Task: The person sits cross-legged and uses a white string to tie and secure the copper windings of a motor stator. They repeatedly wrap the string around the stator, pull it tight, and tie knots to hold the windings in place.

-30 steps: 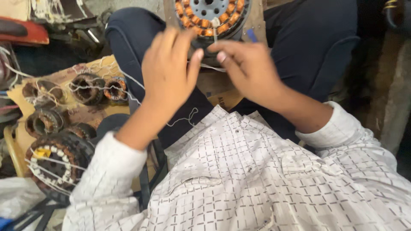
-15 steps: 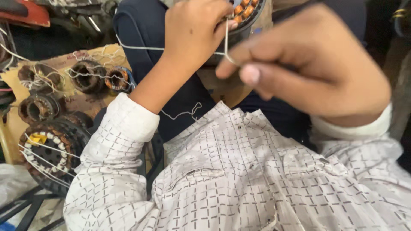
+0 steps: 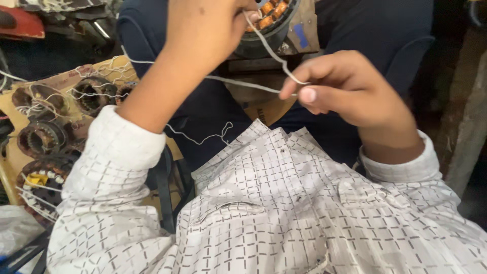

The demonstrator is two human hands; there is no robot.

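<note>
Between pinched right-hand grip (image 3: 299, 91) — white thread (image 3: 264, 48)

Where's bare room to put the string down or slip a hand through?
Little bare room shows. The lap strip between the left hand and right hand, below the stator, is crossed by the white string. The cardboard sheet at left is crowded with wound coils.

This is a small motor repair workshop. Wound motor cores (image 3: 43, 137) with copper coils and loose white threads lie on a sheet of cardboard (image 3: 15, 157) at the left, and another core (image 3: 269, 20) sits far ahead on a worn wooden block (image 3: 304, 35).
</note>
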